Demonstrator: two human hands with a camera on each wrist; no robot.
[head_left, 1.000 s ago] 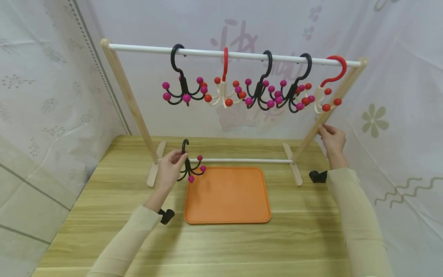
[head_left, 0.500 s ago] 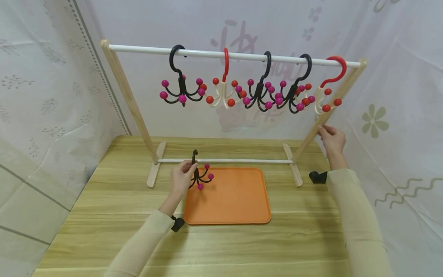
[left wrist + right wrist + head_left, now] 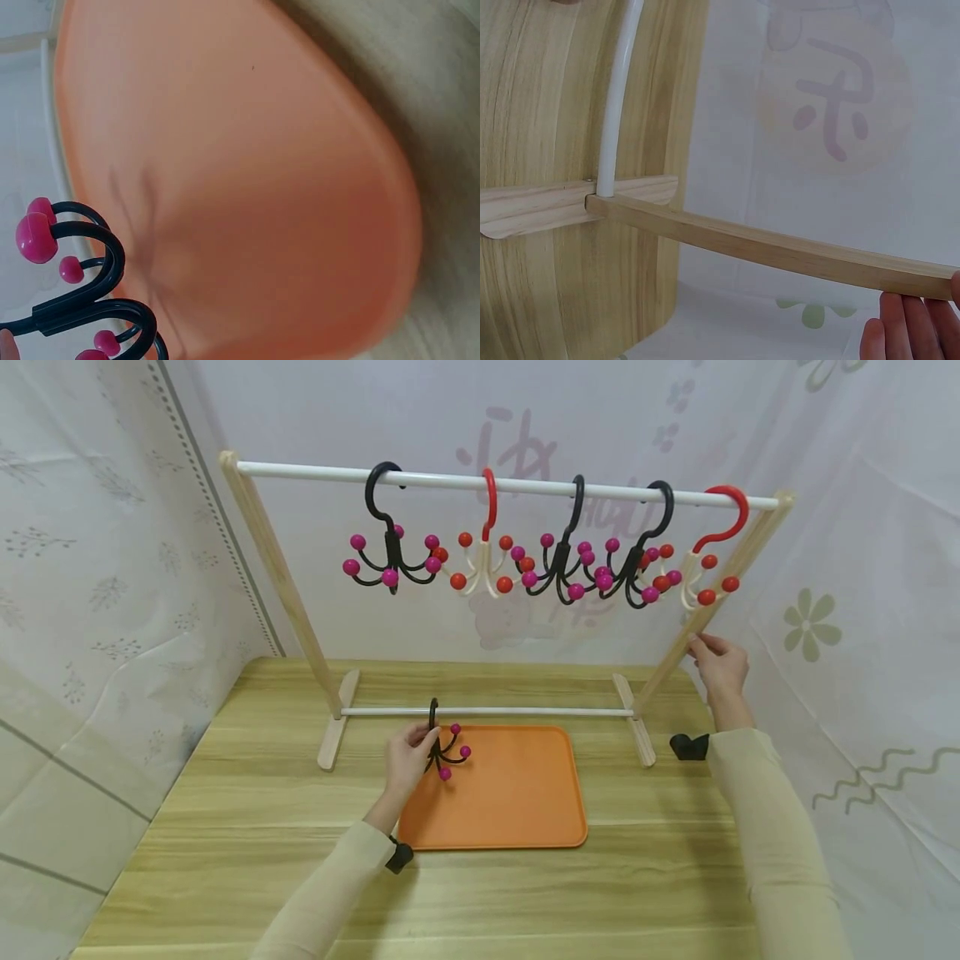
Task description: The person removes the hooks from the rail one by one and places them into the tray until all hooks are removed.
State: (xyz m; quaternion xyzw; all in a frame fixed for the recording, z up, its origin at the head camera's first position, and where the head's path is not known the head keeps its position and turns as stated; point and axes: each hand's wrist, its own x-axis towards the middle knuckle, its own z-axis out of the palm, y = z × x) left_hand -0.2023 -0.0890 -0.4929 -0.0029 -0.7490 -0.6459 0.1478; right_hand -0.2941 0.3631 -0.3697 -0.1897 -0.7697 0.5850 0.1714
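At the far left the wooden rack (image 3: 279,572) rises from the wooden table (image 3: 225,827), its white top rail (image 3: 315,472) running rightward. Under that rail hang five multi-prong hooks: a black one with magenta balls (image 3: 390,556) first, then a cream one with red balls (image 3: 482,560), two more black ones (image 3: 558,564) close together, and a red-necked one (image 3: 708,556) by the right post.

Lower down, my left hand (image 3: 411,758) pinches the stem of a black hook with magenta ball tips (image 3: 444,745), fingers curled round it. I hold it upright just above the back left corner of the orange tray (image 3: 510,810), its neck crossing in front of the rack's lower white rod (image 3: 525,712). From my left wrist, the prongs (image 3: 82,289) hang over the tray's bare surface (image 3: 262,195), not touching it.

Far right, my right hand (image 3: 718,664) grips the rack's slanted right post (image 3: 705,610), fingers wrapped on the wood; the right wrist view shows my fingertips (image 3: 904,326) beneath that bar (image 3: 780,247).
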